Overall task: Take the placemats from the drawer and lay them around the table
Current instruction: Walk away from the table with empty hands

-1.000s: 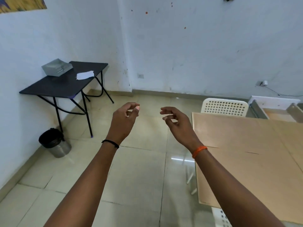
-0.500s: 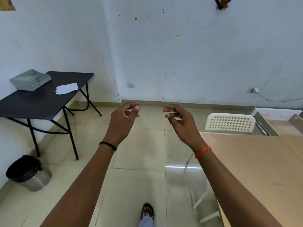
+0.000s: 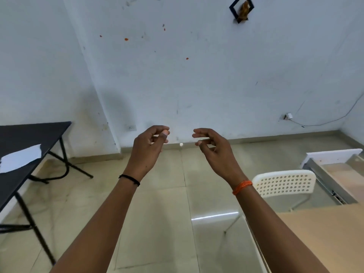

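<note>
View swung up and right since earlier: black side table (image 3: 23, 138) slid to left edge, trash bin gone from view, wooden tabletop (image 3: 319, 233) now only in lower right corner. Both arms stay stretched forward, raised over floor. Left hand (image 3: 149, 142) and right hand (image 3: 212, 146) loosely curled, fingers relaxed, holding nothing, well apart. Open drawer (image 3: 334, 172) at right behind white chair (image 3: 283, 184); placemats not visible, can't tell if inside.
</note>
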